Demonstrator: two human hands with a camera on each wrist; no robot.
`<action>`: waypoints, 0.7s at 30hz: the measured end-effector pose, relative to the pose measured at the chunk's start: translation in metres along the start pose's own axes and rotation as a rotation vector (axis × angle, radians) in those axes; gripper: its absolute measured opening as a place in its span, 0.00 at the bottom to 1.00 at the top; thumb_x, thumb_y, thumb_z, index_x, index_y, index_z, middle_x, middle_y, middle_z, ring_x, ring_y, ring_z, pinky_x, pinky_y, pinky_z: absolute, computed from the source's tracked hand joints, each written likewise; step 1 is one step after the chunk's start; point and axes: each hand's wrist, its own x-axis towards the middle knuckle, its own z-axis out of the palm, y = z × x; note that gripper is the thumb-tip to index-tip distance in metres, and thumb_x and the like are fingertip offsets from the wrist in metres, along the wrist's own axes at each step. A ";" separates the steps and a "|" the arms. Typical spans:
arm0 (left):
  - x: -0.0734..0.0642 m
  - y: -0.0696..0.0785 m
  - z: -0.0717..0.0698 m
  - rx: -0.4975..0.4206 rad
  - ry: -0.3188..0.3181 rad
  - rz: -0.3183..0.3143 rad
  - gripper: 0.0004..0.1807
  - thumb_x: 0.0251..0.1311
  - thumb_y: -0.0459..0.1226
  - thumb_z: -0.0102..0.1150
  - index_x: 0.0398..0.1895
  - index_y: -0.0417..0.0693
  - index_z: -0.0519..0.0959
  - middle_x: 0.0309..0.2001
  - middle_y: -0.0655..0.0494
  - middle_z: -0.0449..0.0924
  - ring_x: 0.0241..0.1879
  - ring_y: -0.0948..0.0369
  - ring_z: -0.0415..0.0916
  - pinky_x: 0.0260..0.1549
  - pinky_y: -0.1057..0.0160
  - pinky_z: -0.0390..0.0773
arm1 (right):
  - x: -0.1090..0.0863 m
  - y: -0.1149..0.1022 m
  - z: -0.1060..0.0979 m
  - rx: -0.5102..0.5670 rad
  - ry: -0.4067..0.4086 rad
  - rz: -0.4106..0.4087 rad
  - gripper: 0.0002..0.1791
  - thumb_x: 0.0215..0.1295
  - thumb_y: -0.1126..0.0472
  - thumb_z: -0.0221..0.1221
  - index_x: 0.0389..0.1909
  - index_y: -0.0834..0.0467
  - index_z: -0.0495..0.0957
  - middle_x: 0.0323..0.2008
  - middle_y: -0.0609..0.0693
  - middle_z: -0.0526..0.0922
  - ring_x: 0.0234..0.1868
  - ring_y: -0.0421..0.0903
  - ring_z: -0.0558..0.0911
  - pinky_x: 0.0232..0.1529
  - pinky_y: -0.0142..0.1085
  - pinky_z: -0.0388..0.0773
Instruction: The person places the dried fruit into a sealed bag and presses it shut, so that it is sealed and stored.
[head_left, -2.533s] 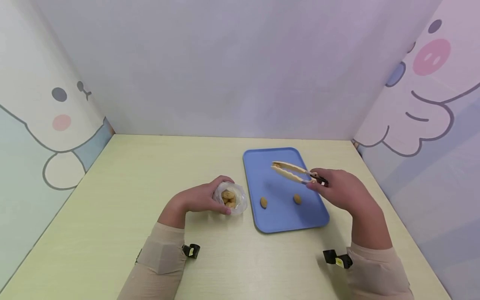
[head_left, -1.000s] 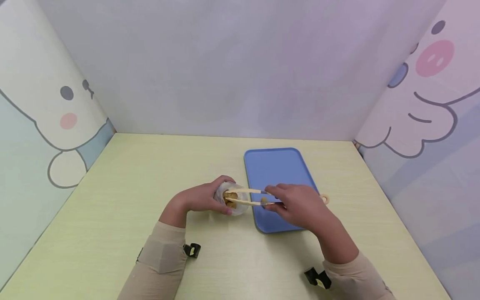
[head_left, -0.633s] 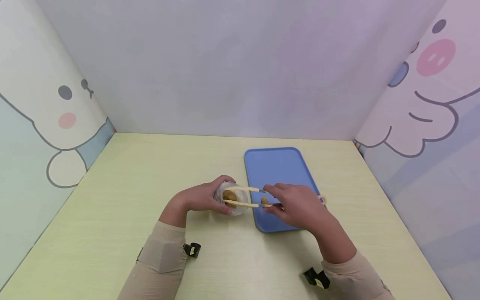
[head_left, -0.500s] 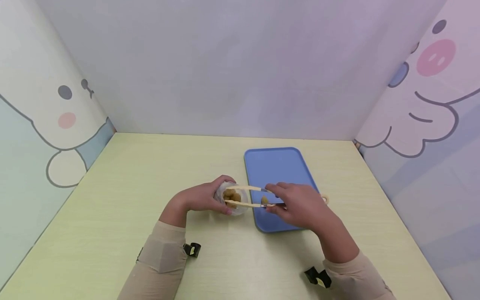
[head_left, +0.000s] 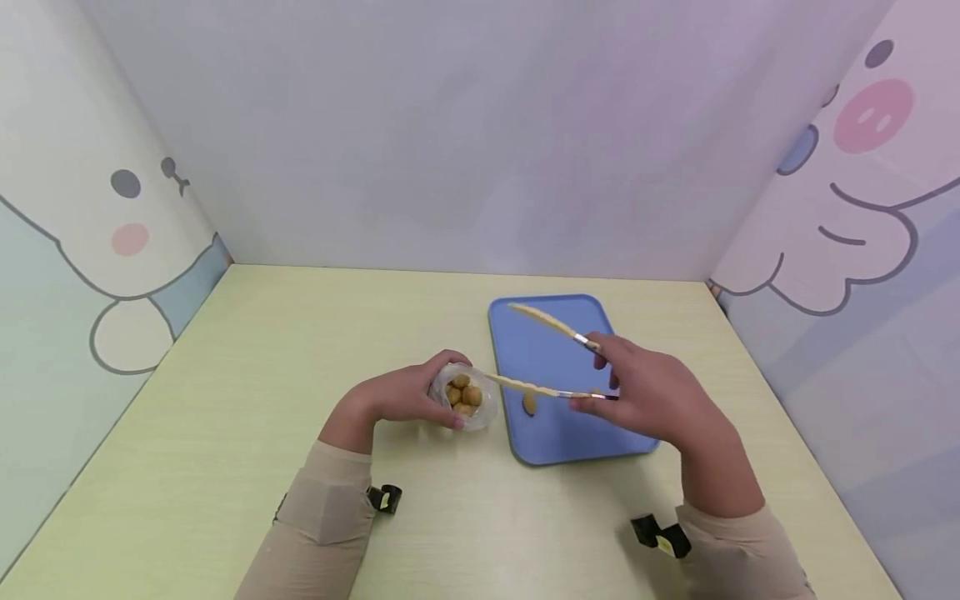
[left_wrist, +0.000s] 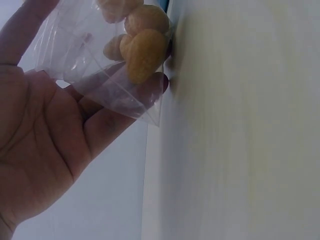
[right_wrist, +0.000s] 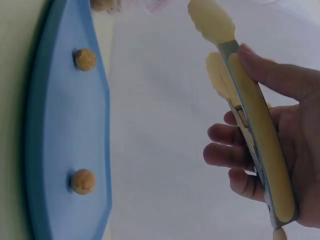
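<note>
My left hand (head_left: 405,393) holds a clear plastic bag (head_left: 487,410) upright with its mouth open, fingers and thumb round its sides. Inside lie several light-brown, nut-like lumps (head_left: 471,396), seen through the film as lumps (left_wrist: 145,52) in the left wrist view. In my right hand (head_left: 660,392) is a pair of tongs (head_left: 551,322) with cream scalloped tips, its arms spread wide and nothing between them. The lower tip comes right up to the bag's rim in the head view. In the right wrist view, thumb and fingers grip the tongs (right_wrist: 260,135) along their handles.
A blue tray (head_left: 555,442) lies right of the bag, under the tongs. On it rest two similar brown lumps, one lump (head_left: 529,404) near the left edge and another lump (head_left: 595,391) partly behind the right hand. Walls enclose the pale table (head_left: 300,333) at back and sides.
The tongs went from above the tray left into the bag's mouth, then drew back right, their arms now spread wider. The left hand and bag have stayed in place.
</note>
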 end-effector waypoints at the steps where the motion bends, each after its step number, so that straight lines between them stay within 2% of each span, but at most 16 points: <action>1: 0.000 0.000 0.000 0.001 0.001 -0.002 0.42 0.46 0.54 0.75 0.62 0.74 0.60 0.52 0.57 0.74 0.49 0.59 0.73 0.50 0.55 0.70 | -0.001 0.002 -0.002 0.011 -0.008 0.030 0.41 0.50 0.28 0.65 0.57 0.49 0.69 0.40 0.41 0.78 0.26 0.36 0.73 0.26 0.34 0.69; 6: -0.002 0.000 0.000 0.014 0.006 -0.016 0.42 0.45 0.55 0.75 0.62 0.75 0.60 0.51 0.57 0.75 0.49 0.59 0.73 0.49 0.55 0.71 | -0.003 0.013 -0.011 0.052 -0.039 0.150 0.41 0.43 0.20 0.61 0.45 0.47 0.67 0.37 0.42 0.75 0.27 0.41 0.73 0.26 0.36 0.68; 9: -0.002 0.000 -0.001 0.017 0.007 -0.016 0.42 0.45 0.56 0.75 0.62 0.76 0.60 0.51 0.57 0.75 0.49 0.59 0.73 0.50 0.55 0.71 | -0.006 0.018 -0.017 0.060 -0.068 0.202 0.43 0.41 0.18 0.58 0.44 0.49 0.67 0.37 0.45 0.75 0.26 0.43 0.73 0.26 0.37 0.67; 10: -0.002 0.000 -0.001 0.015 0.007 -0.016 0.42 0.45 0.56 0.75 0.62 0.76 0.60 0.51 0.57 0.75 0.49 0.59 0.73 0.50 0.55 0.71 | -0.008 0.020 -0.019 0.061 -0.078 0.217 0.45 0.41 0.17 0.58 0.47 0.50 0.67 0.37 0.46 0.76 0.27 0.43 0.73 0.26 0.37 0.68; 13: -0.002 0.000 -0.001 0.007 0.005 -0.016 0.42 0.46 0.55 0.75 0.61 0.76 0.60 0.52 0.57 0.75 0.49 0.59 0.73 0.50 0.55 0.71 | -0.012 0.029 -0.024 0.067 -0.119 0.252 0.49 0.44 0.20 0.60 0.54 0.54 0.65 0.42 0.48 0.77 0.28 0.43 0.75 0.28 0.37 0.69; 16: -0.003 -0.001 0.000 0.004 0.005 -0.019 0.41 0.45 0.55 0.75 0.61 0.77 0.60 0.52 0.57 0.75 0.49 0.59 0.73 0.50 0.55 0.71 | -0.016 0.038 -0.028 0.076 -0.161 0.274 0.49 0.46 0.23 0.62 0.56 0.57 0.64 0.46 0.51 0.76 0.31 0.44 0.75 0.30 0.37 0.69; 21: -0.003 -0.001 -0.001 0.018 0.011 -0.022 0.42 0.44 0.56 0.76 0.60 0.79 0.60 0.51 0.57 0.75 0.48 0.59 0.73 0.50 0.55 0.71 | -0.027 0.055 -0.033 0.078 -0.267 0.316 0.42 0.47 0.28 0.66 0.47 0.58 0.68 0.41 0.53 0.76 0.32 0.46 0.74 0.30 0.38 0.68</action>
